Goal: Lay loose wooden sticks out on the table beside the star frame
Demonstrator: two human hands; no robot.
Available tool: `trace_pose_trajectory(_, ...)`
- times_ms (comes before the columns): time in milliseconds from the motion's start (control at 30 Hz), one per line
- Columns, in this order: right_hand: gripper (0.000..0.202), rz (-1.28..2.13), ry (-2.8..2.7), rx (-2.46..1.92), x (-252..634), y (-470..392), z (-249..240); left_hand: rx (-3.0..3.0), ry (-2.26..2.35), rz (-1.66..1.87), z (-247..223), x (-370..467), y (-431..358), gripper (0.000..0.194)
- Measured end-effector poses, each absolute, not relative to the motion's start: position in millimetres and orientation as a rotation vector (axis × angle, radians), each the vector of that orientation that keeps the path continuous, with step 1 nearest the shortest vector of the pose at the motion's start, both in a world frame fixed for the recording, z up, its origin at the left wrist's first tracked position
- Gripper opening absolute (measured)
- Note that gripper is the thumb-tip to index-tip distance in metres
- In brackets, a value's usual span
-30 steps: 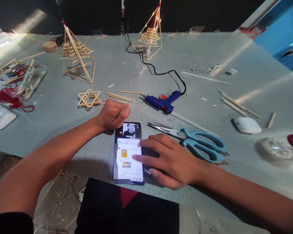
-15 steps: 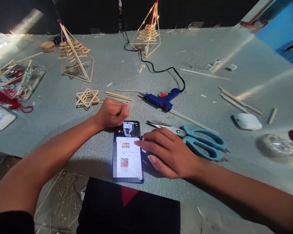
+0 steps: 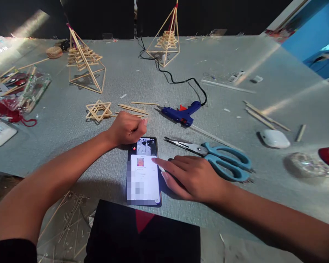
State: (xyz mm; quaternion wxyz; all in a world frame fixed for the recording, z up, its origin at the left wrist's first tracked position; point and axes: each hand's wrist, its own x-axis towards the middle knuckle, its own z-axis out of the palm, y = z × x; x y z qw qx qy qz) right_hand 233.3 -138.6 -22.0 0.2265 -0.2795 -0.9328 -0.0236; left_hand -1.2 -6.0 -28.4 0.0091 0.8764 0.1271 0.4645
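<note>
A lit smartphone (image 3: 145,179) lies flat on the grey table, its screen showing pictures and text, partly blurred out. With the index finger stretched onto the right side of its screen, my right hand (image 3: 193,177) has the thumb apart and the other fingers bent, holding nothing. My left hand (image 3: 128,128) rests as a closed fist at the phone's top left corner, with nothing seen in it. Blue-handled scissors (image 3: 224,159) lie just beyond my right hand. Past my left fist are several thin wooden sticks (image 3: 133,108) and a star-shaped stick frame (image 3: 98,110).
A blue glue gun (image 3: 181,114) with a black cord lies mid-table. Two stick pyramids (image 3: 84,58) stand at the back. Plastic-wrapped sticks (image 3: 30,87) and red yarn (image 3: 8,112) lie left. A white earbud case (image 3: 275,138) and a clear, red-topped container (image 3: 307,164) are right.
The content on the phone's screen has changed. My right hand's fingers have drawn in more, with the index finger still at the screen. The far pyramid's lights have gone dark.
</note>
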Motion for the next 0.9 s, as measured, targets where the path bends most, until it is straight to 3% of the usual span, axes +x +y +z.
trace_pose_trajectory(333,0.037,-0.061,-2.567,-0.751,233.1,-137.4,-19.3,2.762,0.434,1.418,-26.7,-0.5,-7.3,0.044)
trace_pose_trajectory(567,0.041,0.076,-2.719,-0.417,233.9,-135.5,-21.2,2.806,0.505,1.319,-26.4,-0.8,-9.5,0.044)
trace_pose_trajectory(900,0.045,0.012,-2.669,-0.751,232.4,-140.0,-20.4,2.739,0.5,1.215,-27.0,0.7,-6.5,0.042)
